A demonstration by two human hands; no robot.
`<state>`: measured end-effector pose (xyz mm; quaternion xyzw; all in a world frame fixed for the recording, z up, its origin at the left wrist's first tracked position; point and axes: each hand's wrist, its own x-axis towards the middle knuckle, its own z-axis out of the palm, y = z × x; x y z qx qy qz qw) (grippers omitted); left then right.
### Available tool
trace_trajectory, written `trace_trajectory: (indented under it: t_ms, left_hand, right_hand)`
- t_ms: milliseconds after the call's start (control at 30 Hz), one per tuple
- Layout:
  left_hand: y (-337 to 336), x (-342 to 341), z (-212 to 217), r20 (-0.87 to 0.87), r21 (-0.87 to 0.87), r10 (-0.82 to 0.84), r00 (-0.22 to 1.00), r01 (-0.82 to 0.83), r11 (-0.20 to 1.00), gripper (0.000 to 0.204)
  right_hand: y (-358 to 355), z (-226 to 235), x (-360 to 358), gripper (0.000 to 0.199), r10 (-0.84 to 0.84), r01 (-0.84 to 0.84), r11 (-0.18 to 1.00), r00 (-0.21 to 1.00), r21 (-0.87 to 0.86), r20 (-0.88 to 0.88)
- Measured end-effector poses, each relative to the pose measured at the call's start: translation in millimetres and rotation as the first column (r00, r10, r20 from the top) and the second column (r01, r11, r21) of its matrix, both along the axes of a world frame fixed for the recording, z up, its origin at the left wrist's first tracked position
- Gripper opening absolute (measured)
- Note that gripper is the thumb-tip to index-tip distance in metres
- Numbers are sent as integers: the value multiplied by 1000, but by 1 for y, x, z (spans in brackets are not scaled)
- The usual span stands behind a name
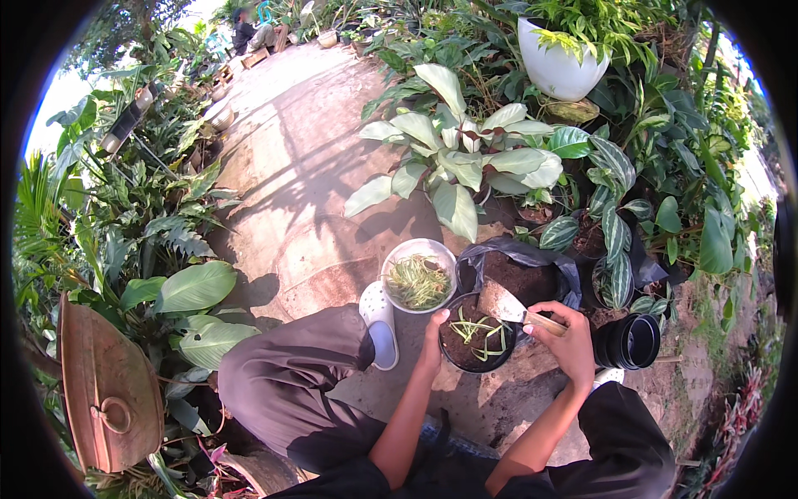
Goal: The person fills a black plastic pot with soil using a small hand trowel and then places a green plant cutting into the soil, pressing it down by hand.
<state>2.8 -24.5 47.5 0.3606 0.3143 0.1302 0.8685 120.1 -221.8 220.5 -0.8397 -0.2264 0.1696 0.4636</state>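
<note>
Well, the hand scraper (504, 302) pairs a flat metal blade, broad and smeared with crumbly brown soil, with a slim, pale wooden handle. It sits at the far edge of the round black pot (476, 368), its blade angled where pot and bag meet. The right hand (568, 339) has the handle pinched between thumb and curled fingers; the left hand (431, 343) lies along the pot's near left rim, thumb uppermost, though its hidden fingers mean I cannot tell how firmly it grips. Inside the pot, thin, light-green plants (472, 329) splay over dark, loose soil. Just beside it, a white round tub (418, 243) holds a tangle of dry-looking, grassy clippings (417, 283), while a crinkled black plastic bag (569, 270) gapes around brown soil. Smooth black pots stand nested sideways in a stack (636, 342), to the right.
</note>
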Motion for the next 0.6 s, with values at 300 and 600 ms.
trace_trajectory:
  t_ms: [300,600]
  left_hand:
    - [4,-2,2,35,-6,-18,999,19,1000,72]
    - [7,1,-7,99,-113,125,987,-114,987,60]
  right_hand:
    - [5,-7,4,30,37,-37,999,999,4,26]
    - [13,3,0,30,-27,22,997,997,75,69]
